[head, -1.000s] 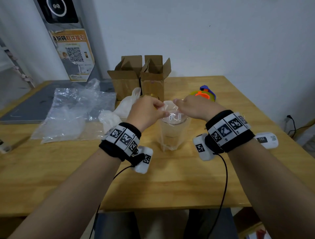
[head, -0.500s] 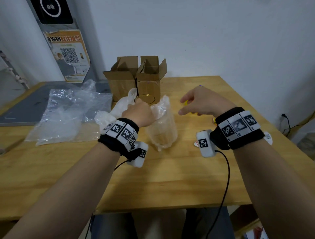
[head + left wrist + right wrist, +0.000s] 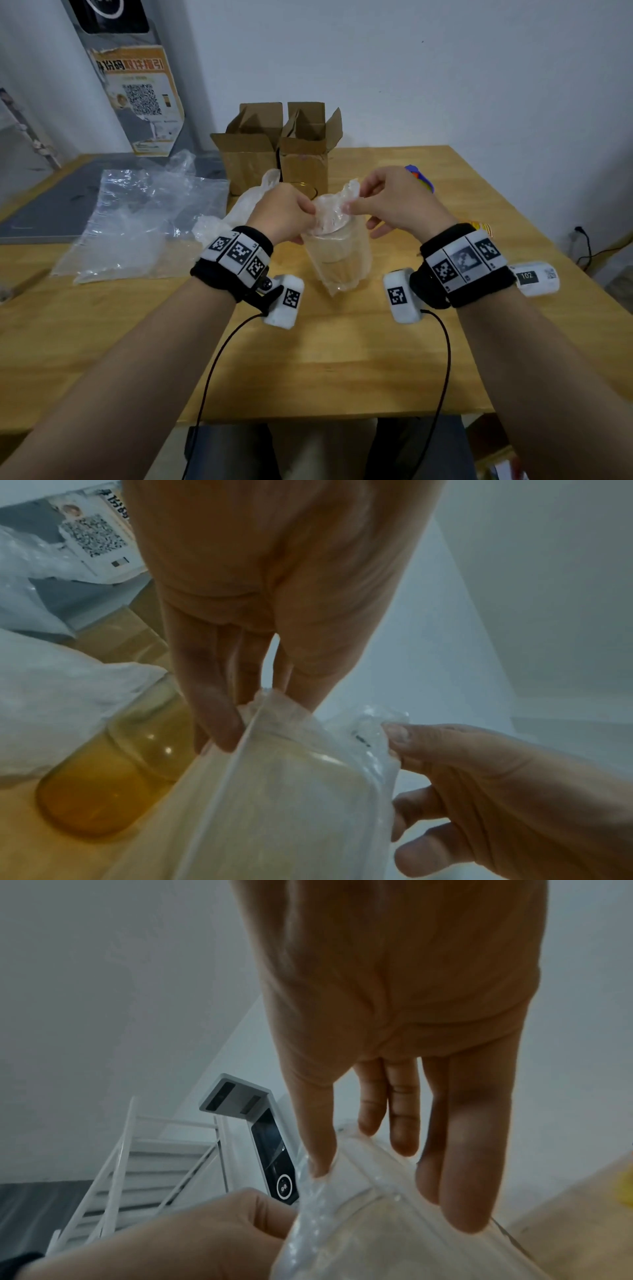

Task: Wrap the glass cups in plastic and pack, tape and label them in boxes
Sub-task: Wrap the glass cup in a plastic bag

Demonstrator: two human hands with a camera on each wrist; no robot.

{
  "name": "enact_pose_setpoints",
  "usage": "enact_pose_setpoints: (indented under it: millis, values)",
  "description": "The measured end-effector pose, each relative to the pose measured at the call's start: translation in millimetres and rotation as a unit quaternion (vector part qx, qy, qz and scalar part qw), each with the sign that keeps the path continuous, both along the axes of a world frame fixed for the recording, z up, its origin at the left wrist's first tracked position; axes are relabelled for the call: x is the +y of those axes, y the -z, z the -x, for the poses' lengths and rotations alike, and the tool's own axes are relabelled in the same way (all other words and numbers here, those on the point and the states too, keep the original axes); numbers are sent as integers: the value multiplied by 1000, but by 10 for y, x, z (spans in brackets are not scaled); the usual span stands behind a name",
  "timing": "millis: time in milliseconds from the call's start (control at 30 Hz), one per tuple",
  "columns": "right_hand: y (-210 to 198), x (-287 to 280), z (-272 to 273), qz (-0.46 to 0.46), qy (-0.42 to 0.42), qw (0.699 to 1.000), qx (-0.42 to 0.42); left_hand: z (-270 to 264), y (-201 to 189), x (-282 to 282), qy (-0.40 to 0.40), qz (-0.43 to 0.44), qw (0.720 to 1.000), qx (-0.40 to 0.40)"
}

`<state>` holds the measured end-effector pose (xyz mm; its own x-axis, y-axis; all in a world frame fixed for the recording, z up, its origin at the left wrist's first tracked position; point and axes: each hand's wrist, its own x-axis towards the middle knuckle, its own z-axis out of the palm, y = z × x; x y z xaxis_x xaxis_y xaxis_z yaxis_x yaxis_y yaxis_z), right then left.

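A glass cup (image 3: 337,255) stands upright on the wooden table (image 3: 342,359), sheathed in a clear plastic bag (image 3: 291,791). My left hand (image 3: 286,214) pinches the bag's loose top at the cup's left rim. On the right, my right hand (image 3: 397,202) pinches that same crumpled top edge (image 3: 342,1175) between thumb and forefinger. A second, bare amber glass cup (image 3: 113,785) stands just behind the left hand. Two open cardboard boxes (image 3: 277,150) stand at the back of the table.
A heap of clear plastic bags (image 3: 144,212) lies at the left on a grey mat (image 3: 44,209). A crumpled white bag (image 3: 239,209) sits beside the boxes. A blue-and-orange tape dispenser (image 3: 419,178) shows behind my right hand. A white label device (image 3: 534,277) lies at the right.
My right hand, lifted off half a second ago, has come back to the bag's top and pinches it. The cup, tilted then in the left hand, now stands upright.
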<state>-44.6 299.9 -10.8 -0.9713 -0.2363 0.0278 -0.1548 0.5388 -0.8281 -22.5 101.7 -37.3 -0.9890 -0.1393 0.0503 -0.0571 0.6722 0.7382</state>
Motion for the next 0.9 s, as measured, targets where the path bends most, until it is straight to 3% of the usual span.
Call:
enact_pose_setpoints:
  millis: [133,267,500,900]
  values:
    - [-18,49,-17,-14,7,1000,20,115,-89,-67,-12,26,998,59]
    - [22,17,-45,-119,-30,992,34,182,-49,-72,-2,65,997,41]
    - [-6,-31,-1,-163,-10,982,97,103,-42,-11,23,47,998,33]
    - [343,-317,180,-158,-23,983,88,-10,39,-44,-6,-106,994,-14]
